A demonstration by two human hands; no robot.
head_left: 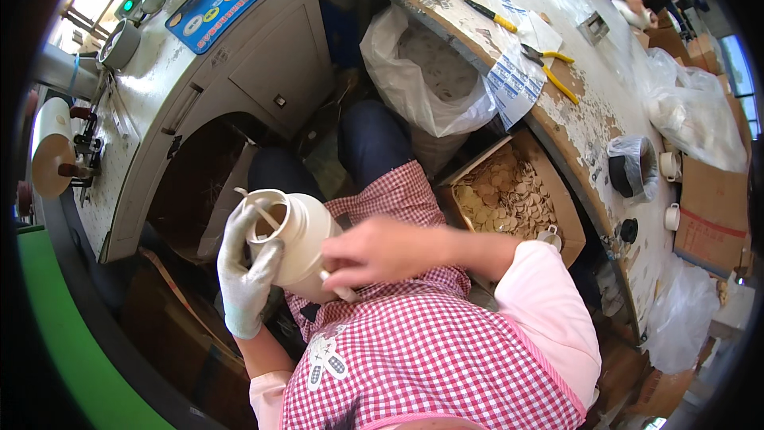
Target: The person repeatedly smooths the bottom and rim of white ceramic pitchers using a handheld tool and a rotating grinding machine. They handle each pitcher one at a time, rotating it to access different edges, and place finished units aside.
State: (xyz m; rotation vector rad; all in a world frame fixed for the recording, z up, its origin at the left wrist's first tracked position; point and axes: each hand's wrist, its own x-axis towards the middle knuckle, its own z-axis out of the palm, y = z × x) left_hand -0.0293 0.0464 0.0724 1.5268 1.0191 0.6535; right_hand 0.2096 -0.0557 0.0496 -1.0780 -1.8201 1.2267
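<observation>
My left hand (248, 271), in a pale grey glove, grips a cream plastic jar (301, 251) over my lap, with a thin pale stick or strap (267, 211) at its open mouth. My bare right hand (362, 251) is against the jar's right side, slightly blurred, fingers curled; a small white part shows below them, and what they hold is unclear. My checked apron (406, 358) lies beneath.
Left stands a white machine table (135, 135) with a blue mat (207, 20). Right, a worn bench (581, 135) holds pliers (557, 80) and a cutter (485, 12), beside a plastic sack (390, 40) and carton of small discs (505, 199). A co-worker's hand (635, 1) shows top right.
</observation>
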